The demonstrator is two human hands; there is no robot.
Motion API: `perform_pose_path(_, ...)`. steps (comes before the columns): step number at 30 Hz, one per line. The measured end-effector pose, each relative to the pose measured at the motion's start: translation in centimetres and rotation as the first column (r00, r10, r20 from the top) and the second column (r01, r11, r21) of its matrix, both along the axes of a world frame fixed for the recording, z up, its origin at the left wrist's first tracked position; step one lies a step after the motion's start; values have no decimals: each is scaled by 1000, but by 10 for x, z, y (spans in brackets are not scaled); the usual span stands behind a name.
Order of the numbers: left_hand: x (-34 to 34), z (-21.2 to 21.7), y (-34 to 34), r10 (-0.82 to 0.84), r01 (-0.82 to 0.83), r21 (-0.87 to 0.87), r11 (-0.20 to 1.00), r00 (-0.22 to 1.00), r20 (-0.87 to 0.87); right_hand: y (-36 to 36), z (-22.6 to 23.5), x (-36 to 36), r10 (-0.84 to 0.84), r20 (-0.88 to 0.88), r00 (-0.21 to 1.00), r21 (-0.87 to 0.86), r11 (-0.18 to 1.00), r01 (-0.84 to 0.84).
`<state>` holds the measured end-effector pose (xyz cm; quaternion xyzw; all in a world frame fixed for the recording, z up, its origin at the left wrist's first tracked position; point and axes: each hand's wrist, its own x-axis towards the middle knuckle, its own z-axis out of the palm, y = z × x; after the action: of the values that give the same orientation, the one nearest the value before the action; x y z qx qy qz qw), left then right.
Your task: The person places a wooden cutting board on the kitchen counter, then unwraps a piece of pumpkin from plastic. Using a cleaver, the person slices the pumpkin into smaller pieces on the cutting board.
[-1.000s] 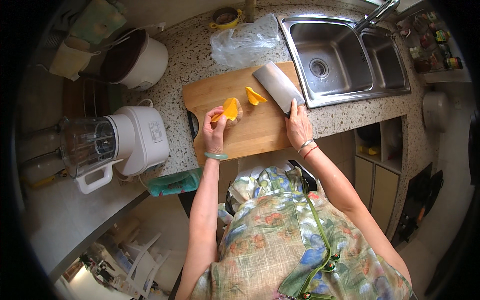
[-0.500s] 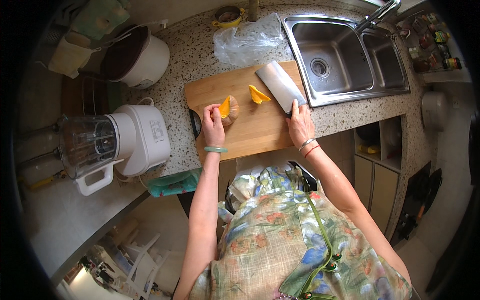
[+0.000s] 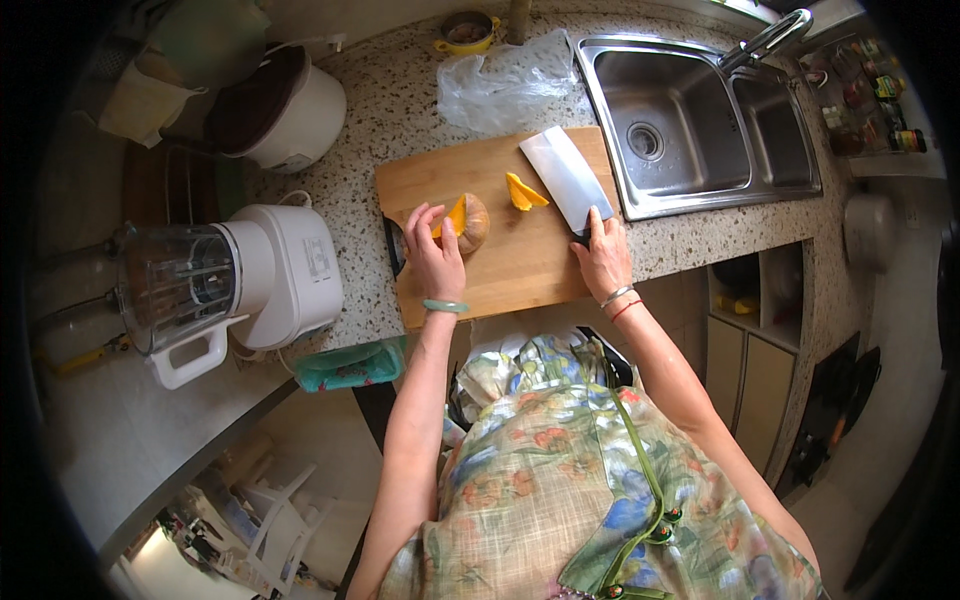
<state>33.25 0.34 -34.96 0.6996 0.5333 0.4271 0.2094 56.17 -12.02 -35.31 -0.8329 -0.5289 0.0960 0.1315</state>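
A wooden cutting board (image 3: 520,270) lies on the counter before me. On its left part rests a piece of pumpkin (image 3: 475,222), its orange cut face turned toward my left hand (image 3: 436,258). That hand is at the pumpkin's left side, fingers parted and bent, the thumb in front of the cut face; whether they touch it I cannot tell. My right hand (image 3: 604,258) is closed round the dark handle of a cleaver (image 3: 562,172), forefinger stretched along the blade. The broad blade lies flat over the board's right side. Between them sits a small orange pumpkin wedge (image 3: 524,192).
Right of the board is a double steel sink (image 3: 690,195) with a tap (image 3: 765,42). A clear plastic bag (image 3: 505,82) and a yellow pot (image 3: 466,34) are behind it. To the left stand a blender (image 3: 290,280) and a white rice cooker (image 3: 305,125).
My left fingers have loosened from the pumpkin piece and spread. My right hand keeps hold of the cleaver. The whole view has shifted slightly.
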Motion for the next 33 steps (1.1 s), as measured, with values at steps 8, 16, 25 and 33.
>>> perform_pose_path(8,59,33,-29,335,557,-623,549,536,775,7,28,9,15,-93,996,110,994,-4)
perform_pose_path(16,89,6,-8,468,518,-674,527,485,739,89,5,0,-56,-956,288,41,946,321)
perform_pose_path(25,104,-3,-3,559,572,-640,512,344,755,115,-10,-8,-165,-970,177,-121,964,238)
perform_pose_path(33,72,54,-43,569,559,-653,511,349,744,69,58,-11,-134,-986,-102,-147,979,138)
